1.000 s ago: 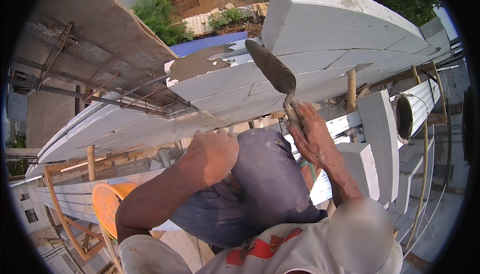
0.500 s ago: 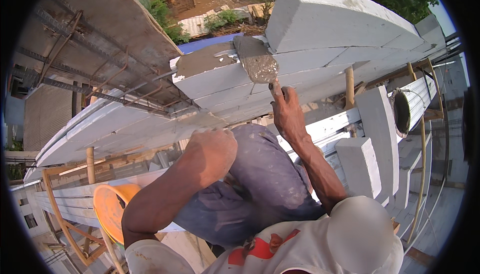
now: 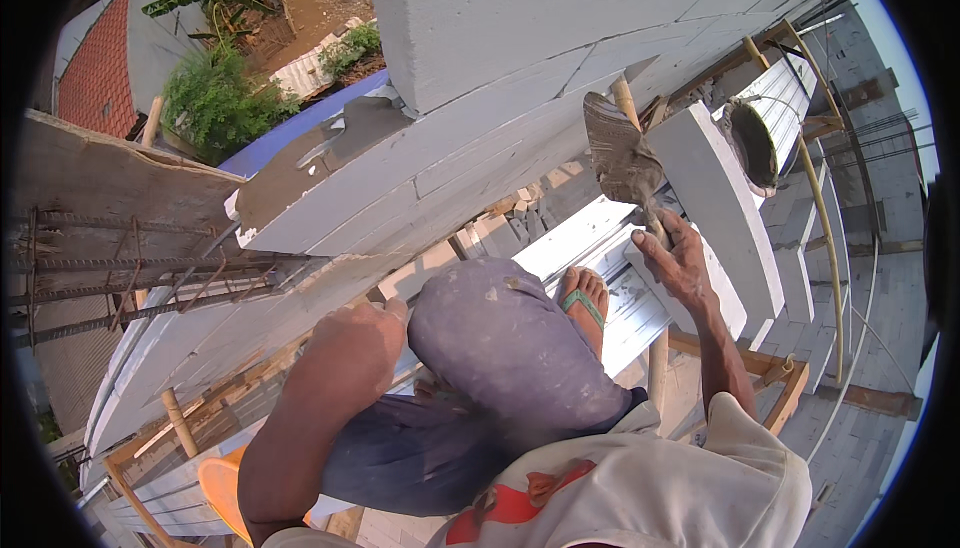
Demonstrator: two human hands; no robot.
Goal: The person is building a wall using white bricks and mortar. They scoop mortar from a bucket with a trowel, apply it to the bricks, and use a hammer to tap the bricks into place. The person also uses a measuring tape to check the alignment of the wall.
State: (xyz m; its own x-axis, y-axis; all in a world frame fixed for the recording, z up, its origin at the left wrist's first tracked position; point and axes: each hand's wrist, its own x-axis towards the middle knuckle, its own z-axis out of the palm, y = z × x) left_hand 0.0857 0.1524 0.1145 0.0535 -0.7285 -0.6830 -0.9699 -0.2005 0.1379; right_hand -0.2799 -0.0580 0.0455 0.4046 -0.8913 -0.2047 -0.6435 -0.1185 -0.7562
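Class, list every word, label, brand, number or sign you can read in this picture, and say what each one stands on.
There are none to list: no readable text shows.
Shirt: a red print, with no letters that can be made out.
Trowel in the right hand: no lettering visible.
Large white block on the wall: no lettering visible.
Any markings in the distant background are too small to tell.
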